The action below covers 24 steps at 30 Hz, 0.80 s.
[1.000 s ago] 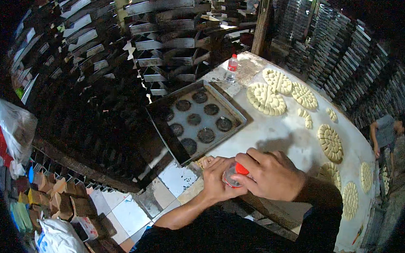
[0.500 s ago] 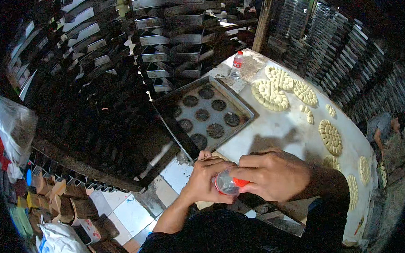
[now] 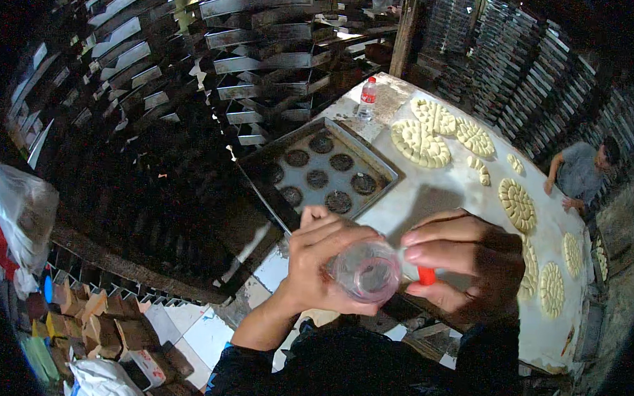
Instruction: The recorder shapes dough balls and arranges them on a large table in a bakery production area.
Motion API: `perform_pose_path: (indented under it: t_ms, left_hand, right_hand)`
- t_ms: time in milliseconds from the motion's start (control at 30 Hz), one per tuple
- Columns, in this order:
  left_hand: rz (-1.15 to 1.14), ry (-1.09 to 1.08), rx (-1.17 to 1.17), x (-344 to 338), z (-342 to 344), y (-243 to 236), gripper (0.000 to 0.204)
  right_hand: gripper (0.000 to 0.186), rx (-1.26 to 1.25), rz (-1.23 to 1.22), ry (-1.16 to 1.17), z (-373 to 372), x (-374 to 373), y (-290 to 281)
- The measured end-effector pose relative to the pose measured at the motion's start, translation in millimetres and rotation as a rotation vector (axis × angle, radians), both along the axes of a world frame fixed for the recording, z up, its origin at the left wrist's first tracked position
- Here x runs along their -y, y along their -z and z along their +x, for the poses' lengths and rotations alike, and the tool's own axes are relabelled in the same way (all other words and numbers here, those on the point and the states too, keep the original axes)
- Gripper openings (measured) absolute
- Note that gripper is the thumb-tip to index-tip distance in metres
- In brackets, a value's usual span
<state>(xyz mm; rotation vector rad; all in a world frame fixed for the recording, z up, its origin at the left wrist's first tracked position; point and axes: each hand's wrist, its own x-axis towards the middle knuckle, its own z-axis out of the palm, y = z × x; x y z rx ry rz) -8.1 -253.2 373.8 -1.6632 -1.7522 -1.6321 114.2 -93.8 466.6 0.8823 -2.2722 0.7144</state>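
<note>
Head view: the left hand [image 3: 321, 258] wraps round a clear bottle [image 3: 367, 272], held near the counter's [image 3: 490, 195] near edge, its long axis seen almost end-on. The right hand [image 3: 466, 265], half curled, pinches a red cap [image 3: 426, 276] just right of that bottle, apart from it. A second bottle [image 3: 367, 100] stands near the counter's far end.

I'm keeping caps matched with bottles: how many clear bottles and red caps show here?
Bottles: 2, the held bottle in the left hand and the standing bottle on the table
Red caps: 2, the loose cap in the right hand and the fitted cap
Total: 4
</note>
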Motion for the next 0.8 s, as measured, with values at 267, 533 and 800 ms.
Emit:
perform_pose_path:
  t_ms: [267,533,800]
  left_hand:
    - [0.307,-0.21,-0.498,-7.7,4.9,-83.0,0.029]
    - [0.467,-0.184,-0.633,-12.2,17.3,-120.6,0.026]
    - [0.597,-0.169,-0.751,-16.5,29.2,-150.7,0.025]
  right_hand:
    - [0.032,-0.208,-0.434,0.071,24.0,4.2,0.7]
    - [0.026,-0.695,-0.287,-0.021,7.7,1.3,-10.2]
    - [0.018,-0.967,-0.656,-0.033,-2.6,-3.3,16.5]
